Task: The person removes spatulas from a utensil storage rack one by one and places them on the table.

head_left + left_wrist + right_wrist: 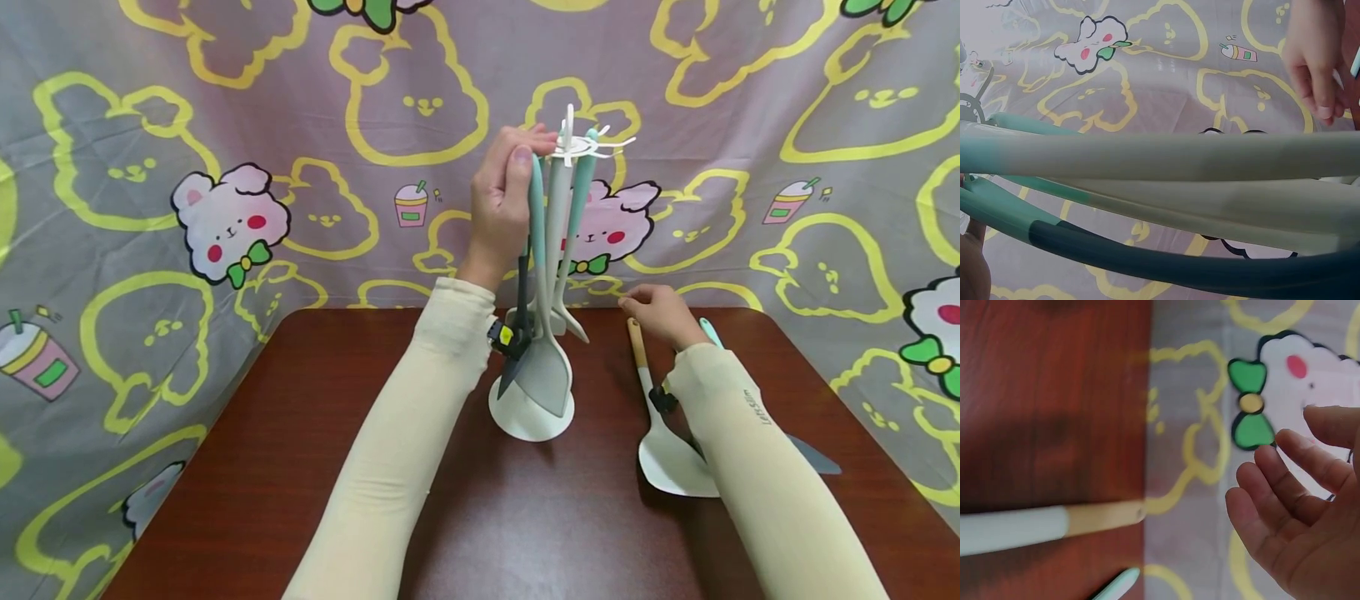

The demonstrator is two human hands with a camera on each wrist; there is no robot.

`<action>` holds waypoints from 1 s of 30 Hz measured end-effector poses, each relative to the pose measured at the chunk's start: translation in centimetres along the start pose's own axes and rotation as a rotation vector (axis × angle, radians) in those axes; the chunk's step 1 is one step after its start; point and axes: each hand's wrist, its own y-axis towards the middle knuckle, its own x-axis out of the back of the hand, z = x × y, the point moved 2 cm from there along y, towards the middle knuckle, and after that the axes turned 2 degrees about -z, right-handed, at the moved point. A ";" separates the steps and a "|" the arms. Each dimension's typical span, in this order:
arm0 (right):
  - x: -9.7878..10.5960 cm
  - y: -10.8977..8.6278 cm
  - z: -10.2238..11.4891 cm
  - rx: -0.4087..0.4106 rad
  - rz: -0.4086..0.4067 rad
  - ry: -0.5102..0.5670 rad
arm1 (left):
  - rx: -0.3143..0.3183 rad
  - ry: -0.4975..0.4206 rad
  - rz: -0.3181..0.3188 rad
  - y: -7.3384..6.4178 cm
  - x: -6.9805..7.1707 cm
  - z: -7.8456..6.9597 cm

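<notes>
My left hand (504, 187) is raised at the left side of a white utensil rack's (531, 414) top, its fingers reaching across by the hooks. The thumb lies beside the mint handle of a hanging grey turner (546, 375). A dark-shafted utensil with a mint handle end (997, 209) hangs close by the left wrist; a finger shows at that end. More pale and mint handles hang behind. My right hand (660, 312) hovers over the table's far edge, fingers loosely bent, nothing in it. Below it lies a white turner (671, 462) with a wooden handle end (1107, 517).
A grey-bladed utensil (813, 457) with a mint handle end (710, 331) lies to the right, partly hidden by the right forearm. The brown table (315, 467) ends at a cartoon-patterned cloth (420, 92) hanging behind it. The rack stands on a round white base.
</notes>
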 end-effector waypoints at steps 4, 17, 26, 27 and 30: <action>0.6 -0.2 1.6 0.036 -0.014 0.037 | -0.013 -0.004 0.001 0.0 0.1 -0.1; 2.9 -2.1 6.5 0.179 -0.133 0.103 | -0.017 -0.014 0.007 0.0 0.1 -0.1; 4.1 -3.6 8.8 0.224 -0.176 0.123 | -0.024 0.000 -0.003 0.0 -0.1 -0.1; 4.2 -3.8 9.1 0.230 -0.177 0.128 | -0.028 -0.002 -0.006 0.0 -0.1 -0.1; 4.5 -4.2 9.8 0.255 -0.196 0.138 | -0.034 -0.002 -0.017 0.0 -0.1 -0.1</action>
